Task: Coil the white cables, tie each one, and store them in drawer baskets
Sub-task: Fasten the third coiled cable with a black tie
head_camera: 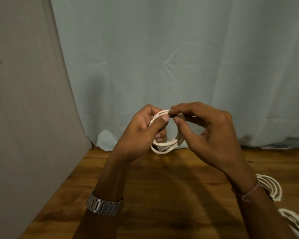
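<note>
Coiled white cable is hanging above the wooden table, and I am gripping its nine o'clock side with my left hand, fingers curled through the loop. My right hand is pinching something small and dark at twelve o'clock. More white coils are lying toward four o'clock.

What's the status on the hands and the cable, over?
Left hand grips the coiled white cable, held above the wooden table. Right hand pinches something small and dark at the coil's top. Two more coils wait at right. Nothing in the way.
</note>
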